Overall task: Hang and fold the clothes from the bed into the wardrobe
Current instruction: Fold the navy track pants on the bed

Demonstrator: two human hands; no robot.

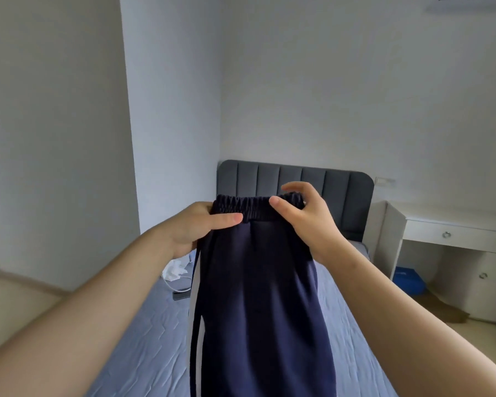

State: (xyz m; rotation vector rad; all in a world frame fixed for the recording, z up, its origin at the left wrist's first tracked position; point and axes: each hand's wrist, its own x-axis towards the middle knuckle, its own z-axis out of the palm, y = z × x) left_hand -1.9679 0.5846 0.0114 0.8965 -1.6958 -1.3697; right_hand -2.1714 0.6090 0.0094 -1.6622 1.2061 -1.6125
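Note:
Navy blue track trousers (258,296) with white side stripes hang in front of me, held up by their gathered elastic waistband. My left hand (195,227) pinches the waistband's left end, thumb lying across the front. My right hand (304,216) holds the right end with thumb in front and fingers curled over the top. The trouser legs drop out of view at the bottom edge, above the bed (143,345) with its blue-grey sheet. No wardrobe is in view.
A grey padded headboard (341,181) stands against the far wall. On the bed lie a white crumpled item (174,271), a white cable and a dark phone (181,295). A white desk with drawers (453,233) stands at right, with a blue bag (408,280) beneath.

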